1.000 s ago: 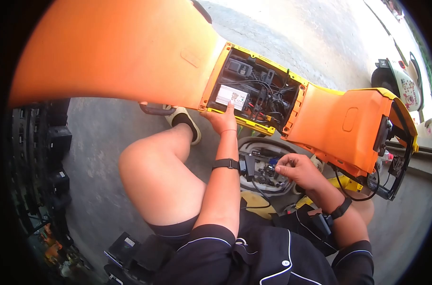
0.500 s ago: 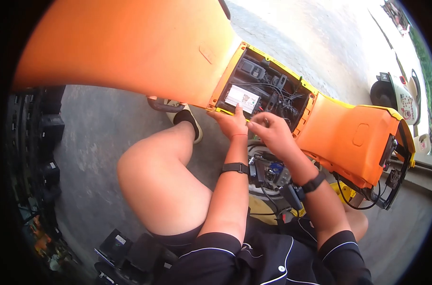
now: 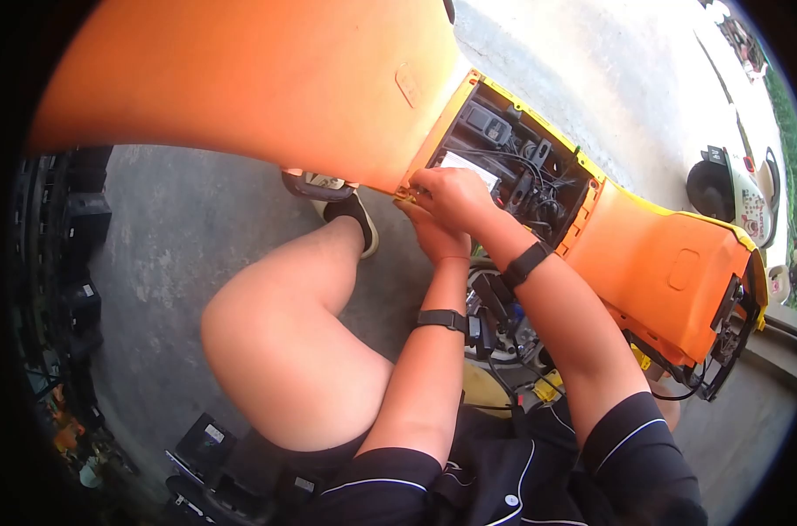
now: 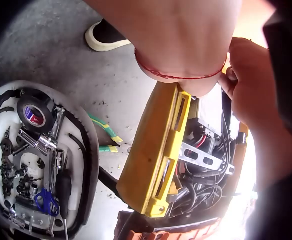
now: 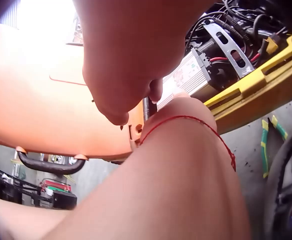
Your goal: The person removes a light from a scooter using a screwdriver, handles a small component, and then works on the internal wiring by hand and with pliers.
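An orange scooter body (image 3: pixel 267 79) has an open bay with a yellow rim (image 3: pixel 547 127). My left hand (image 3: pixel 440 238) grips the rim near its left corner, thumb side toward the silver finned box (image 5: pixel 186 75) in the bay. Over it reaches my right hand (image 3: pixel 455 195), fingers curled together at the same corner. Beneath its fingertip, a small dark screw-like piece (image 5: pixel 121 127) pokes out close to a hole in the orange edge. In the head view the right hand hides part of the left hand and of the silver box.
Black cables and a slotted metal bracket (image 4: pixel 201 157) fill the bay. Below it lies a white tray (image 4: pixel 88 150) with tape, sockets, scissors and small hardware. Green-yellow pliers (image 5: pixel 266 145) are on the floor. A black grab handle (image 5: pixel 51 165) juts from the orange body.
My right hand has come up from above the tray, leftward across to the bay's corner, and now overlaps my left hand. The left hand has stayed at the rim.
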Demonstrator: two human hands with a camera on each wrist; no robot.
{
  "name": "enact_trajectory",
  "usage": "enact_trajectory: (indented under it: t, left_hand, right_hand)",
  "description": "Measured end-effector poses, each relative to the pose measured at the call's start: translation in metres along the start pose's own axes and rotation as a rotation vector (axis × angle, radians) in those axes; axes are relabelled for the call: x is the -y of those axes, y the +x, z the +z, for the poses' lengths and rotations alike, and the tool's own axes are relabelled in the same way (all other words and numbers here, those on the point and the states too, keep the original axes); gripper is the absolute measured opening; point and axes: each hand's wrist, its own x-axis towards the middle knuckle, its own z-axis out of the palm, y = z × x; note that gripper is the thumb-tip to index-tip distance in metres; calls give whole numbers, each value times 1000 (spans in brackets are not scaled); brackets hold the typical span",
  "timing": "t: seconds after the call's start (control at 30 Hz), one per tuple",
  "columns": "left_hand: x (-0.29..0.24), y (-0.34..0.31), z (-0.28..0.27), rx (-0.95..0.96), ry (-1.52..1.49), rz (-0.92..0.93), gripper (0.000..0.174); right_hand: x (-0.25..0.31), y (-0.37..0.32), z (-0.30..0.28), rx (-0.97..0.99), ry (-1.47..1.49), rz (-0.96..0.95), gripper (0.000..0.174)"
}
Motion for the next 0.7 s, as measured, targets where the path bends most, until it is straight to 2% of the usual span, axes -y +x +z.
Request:
enact_trajectory:
  t: [0.03,0.07,0.1,0.17,0.23,0.27,0.33,0.47,0.57,0.63,0.7]
  left_hand:
    - [-1,1,-1,16,385,80,52]
    - [-1,1,-3,17,386,75,52]
    - [-2,0,-6,8,491,103,48]
    - [-4,-1,-11,2,595,126,45]
    - [-3,-2,-9,-94,752,113,29]
    - [-3,-2,-8,-93,753,108,29]
    - [0,-1,-1,-49,788,203,42]
    - [1,2,1,-42,688,224,41]
    - [-1,2,-7,-5,684,209,40]
    - [2,2,5,-98,723,202,35]
    - [0,0,9,-73,685,185,33]
  right_hand:
    - [-4,2,4,4,-54,-91,20]
    - [-7,4,7,7,-109,-185,20]
    - [-8,6,7,9,-108,-189,20]
    - [-10,9,8,-70,-153,-330,19]
    - [-9,9,10,-91,-167,-368,18]
    - [-8,10,10,-115,-183,-405,18]
    - [-9,11,14,-104,-190,-430,16]
    - [-14,14,15,-130,-203,-516,15]
    - [-14,14,17,-78,-252,-499,14]
    - [-12,14,14,-68,-273,-530,14]
    - [-13,13,16,-57,-295,-558,14]
